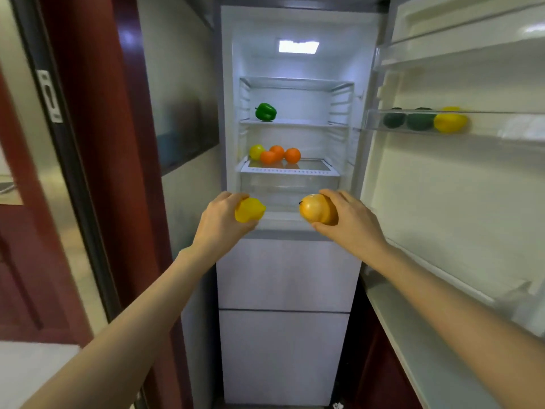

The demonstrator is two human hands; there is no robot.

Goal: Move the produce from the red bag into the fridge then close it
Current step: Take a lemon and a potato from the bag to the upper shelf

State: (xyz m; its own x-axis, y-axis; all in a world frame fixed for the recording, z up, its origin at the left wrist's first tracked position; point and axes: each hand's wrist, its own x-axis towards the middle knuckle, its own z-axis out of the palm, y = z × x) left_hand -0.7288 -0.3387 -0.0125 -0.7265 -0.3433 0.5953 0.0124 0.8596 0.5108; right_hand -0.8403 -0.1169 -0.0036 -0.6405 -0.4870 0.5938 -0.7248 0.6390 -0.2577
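Note:
The fridge [230, 113] stands open in front of me, its door [442, 187] swung out to the right. My left hand [219, 221] grips a yellow lemon [249, 209] just below the lower shelf. My right hand [351, 219] grips a yellow-orange fruit [317, 208] at the same height. A green bell pepper [265, 111] sits on the middle shelf. On the lower shelf [312, 171] lie a yellow fruit [256, 151] and three oranges [280, 154]. The red bag is out of view.
The door shelf [501, 125] holds two dark green items [408, 120] and a yellow pepper [449, 121]. Closed drawers [284, 290] sit below the open compartment. A dark red cabinet panel [97, 143] stands to the left, and a white counter corner [32, 367] shows at lower left.

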